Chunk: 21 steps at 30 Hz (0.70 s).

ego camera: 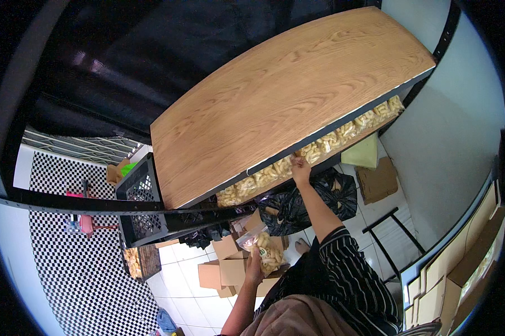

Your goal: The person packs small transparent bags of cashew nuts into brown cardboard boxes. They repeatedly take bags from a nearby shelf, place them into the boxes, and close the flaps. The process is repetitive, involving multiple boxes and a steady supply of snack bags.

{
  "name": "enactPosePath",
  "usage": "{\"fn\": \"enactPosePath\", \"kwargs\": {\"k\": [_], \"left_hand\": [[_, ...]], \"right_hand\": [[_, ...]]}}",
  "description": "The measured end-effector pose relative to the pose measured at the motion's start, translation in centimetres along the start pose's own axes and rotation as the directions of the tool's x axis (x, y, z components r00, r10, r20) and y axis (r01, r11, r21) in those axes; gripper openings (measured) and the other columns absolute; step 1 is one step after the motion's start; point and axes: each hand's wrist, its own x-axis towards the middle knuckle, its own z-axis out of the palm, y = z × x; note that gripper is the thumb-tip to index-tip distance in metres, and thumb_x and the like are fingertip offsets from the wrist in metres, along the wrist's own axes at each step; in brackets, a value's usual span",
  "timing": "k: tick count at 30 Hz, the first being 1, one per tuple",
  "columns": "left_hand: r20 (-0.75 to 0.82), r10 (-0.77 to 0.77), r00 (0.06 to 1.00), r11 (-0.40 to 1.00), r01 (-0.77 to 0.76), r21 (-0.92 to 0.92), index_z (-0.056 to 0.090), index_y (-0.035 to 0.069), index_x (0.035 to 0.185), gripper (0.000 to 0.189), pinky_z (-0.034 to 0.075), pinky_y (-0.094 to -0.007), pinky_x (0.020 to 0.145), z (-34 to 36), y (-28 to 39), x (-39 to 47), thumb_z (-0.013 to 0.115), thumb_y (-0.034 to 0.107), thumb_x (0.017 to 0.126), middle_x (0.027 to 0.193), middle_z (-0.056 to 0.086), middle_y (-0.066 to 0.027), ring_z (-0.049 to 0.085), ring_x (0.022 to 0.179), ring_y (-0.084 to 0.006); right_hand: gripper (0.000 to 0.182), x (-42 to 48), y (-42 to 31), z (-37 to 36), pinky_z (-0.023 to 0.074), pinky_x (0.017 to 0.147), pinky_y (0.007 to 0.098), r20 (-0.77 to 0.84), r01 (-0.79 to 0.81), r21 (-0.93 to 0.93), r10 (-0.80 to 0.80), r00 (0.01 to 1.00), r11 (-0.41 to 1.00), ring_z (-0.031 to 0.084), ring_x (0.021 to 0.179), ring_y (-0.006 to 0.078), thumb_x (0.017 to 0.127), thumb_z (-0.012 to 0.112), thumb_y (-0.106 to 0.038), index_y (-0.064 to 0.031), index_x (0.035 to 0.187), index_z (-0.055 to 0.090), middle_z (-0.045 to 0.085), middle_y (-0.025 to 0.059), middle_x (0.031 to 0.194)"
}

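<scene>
My left hand (255, 269) holds a clear plastic bag of curled, pale yellow snacks (269, 254), low in front of my body. The bag bears a small green and white label. My right hand (300, 168) reaches up to a row of similar snack bags (336, 136) on the shelf just under a wood-grain top board (294, 96). Its fingertips are at a bag in the row, partly under the board's edge; whether they grip it is hard to tell.
Black plastic bags (332, 201) hang or lie below the shelf. Open cardboard boxes (231, 271) stand on the tiled floor. A black crate (141, 201) is at the left, with a basket of snacks (151, 260) below. Stacked cartons (435, 294) are at the lower right.
</scene>
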Motion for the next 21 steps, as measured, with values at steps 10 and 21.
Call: {"fn": "enactPosePath", "kwargs": {"k": [10, 21], "left_hand": [[0.084, 0.007, 0.996, 0.99, 0.006, -0.142, 0.035, 0.005, 0.128, 0.05, 0.044, -0.0405, 0.089, 0.5, 1.1, 0.0, 0.035, 0.041, 0.092, 0.118, 0.051, -0.0125, 0.055, 0.103, -0.0262], [0.028, 0.05, 0.998, 0.984, -0.044, -0.175, 0.034, 0.005, 0.131, 0.06, 0.041, -0.0418, 0.093, -1.4, 2.9, -3.1, 0.039, 0.046, 0.088, 0.124, 0.047, -0.0145, 0.051, 0.109, -0.0292]], "right_hand": [[0.013, -14.2, -4.2, -8.5, 0.0411, 0.063, 0.0236, 0.356, -0.137, 0.444, -0.034, 0.934, 0.885, 0.049, 0.07, 0.0085, 0.085, 0.054, -0.012, -0.0064, 0.074, 0.049, 0.051, -0.0001, 0.075], [0.036, -10.9, -2.1, 0.2, 0.0477, 0.064, 0.0258, 0.406, -0.53, 0.286, 0.4, 0.822, 0.799, 0.054, 0.068, 0.0112, 0.082, 0.059, -0.041, -0.0089, 0.096, 0.052, 0.054, 0.0005, 0.083]]}}
